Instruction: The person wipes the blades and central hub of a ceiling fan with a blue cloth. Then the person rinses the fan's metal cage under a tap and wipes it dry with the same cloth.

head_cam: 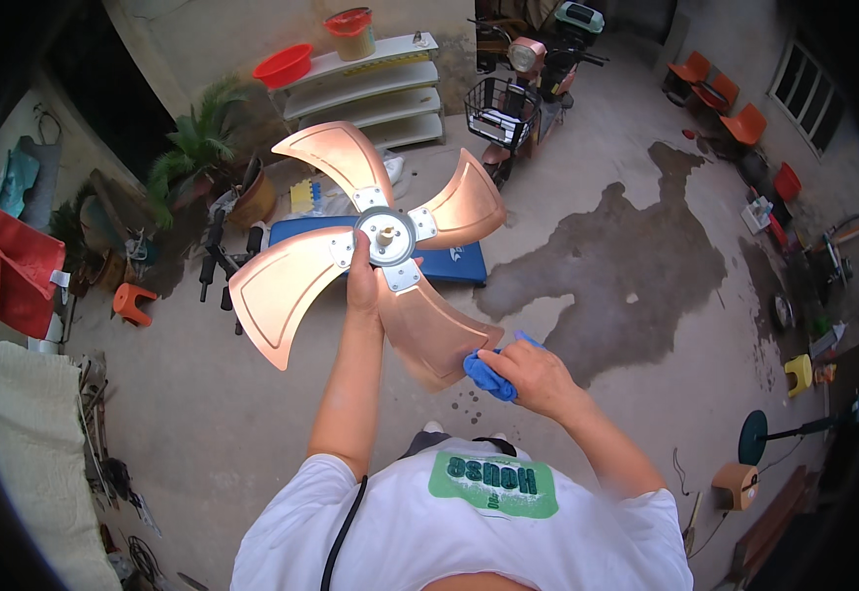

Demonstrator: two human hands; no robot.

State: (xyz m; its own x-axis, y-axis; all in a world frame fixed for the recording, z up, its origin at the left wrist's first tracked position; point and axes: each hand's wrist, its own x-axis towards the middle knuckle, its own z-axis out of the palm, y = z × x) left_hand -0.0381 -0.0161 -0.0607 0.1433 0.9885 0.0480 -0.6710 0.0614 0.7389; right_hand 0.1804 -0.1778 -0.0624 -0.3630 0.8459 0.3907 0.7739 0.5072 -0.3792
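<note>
A fan blade assembly (289,273) with copper-coloured metal blades is held up before my chest. Its round grey hub (385,236) faces me, with a pale shaft socket at the centre. My left hand (363,277) grips it at the hub, thumb on the near face and the other fingers mostly hidden behind. In my right hand (529,369) is a crumpled blue cloth (490,377), pressed at the outer edge of the lowest blade (437,332). That blade looks duller than the others.
Behind the fan blades lies a blue padded bench (466,264). Farther off stand a white shelf rack (370,89), a pink electric scooter (529,96) and a potted palm (248,196). An orange stool (134,304) is at left. Wet patches (621,244) darken the concrete at right, near a green-based stand (754,437).
</note>
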